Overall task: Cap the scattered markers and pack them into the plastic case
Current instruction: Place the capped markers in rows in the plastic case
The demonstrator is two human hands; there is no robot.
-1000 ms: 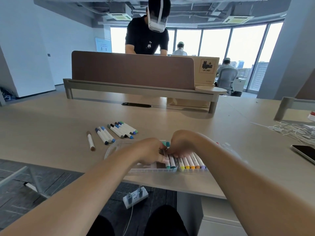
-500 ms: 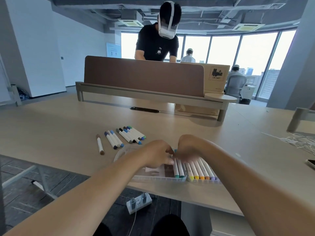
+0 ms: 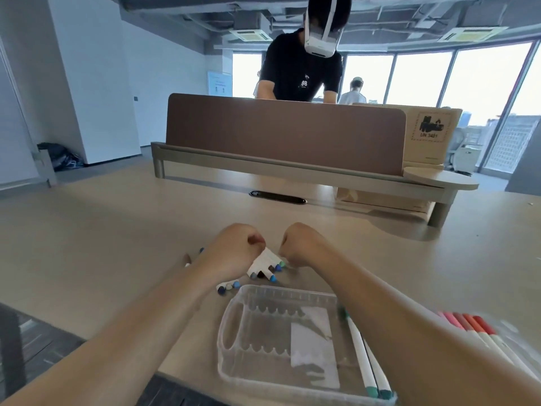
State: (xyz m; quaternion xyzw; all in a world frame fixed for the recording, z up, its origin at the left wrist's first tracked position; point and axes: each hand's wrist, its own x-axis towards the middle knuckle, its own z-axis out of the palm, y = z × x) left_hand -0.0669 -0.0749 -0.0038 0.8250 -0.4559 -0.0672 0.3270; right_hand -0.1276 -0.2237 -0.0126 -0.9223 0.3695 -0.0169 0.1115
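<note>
The clear plastic case (image 3: 234, 341) lies open near the table's front edge. In its right part lie two teal-capped markers (image 3: 366, 361), and red and orange markers (image 3: 474, 326) beyond my right forearm. Just behind the case, a fanned bunch of white markers with blue and green caps (image 3: 265, 266) lies on the table. My left hand (image 3: 234, 253) curls over the bunch's far ends from the left. My right hand (image 3: 301, 244) curls onto its right edge. A second small group of blue-capped markers (image 3: 228, 285) lies beside my left wrist.
A brown desk divider (image 3: 284, 133) crosses the table's far side, with a cardboard box (image 3: 430, 136) at its right end. A person in a headset stands behind it. A black cable slot (image 3: 276, 197) sits in the tabletop. A white paper slip (image 3: 313, 347) lies in the case.
Both hands have left the case and reached forward to the loose markers behind it. My view has tilted down and closer, so the case now sits below my hands.
</note>
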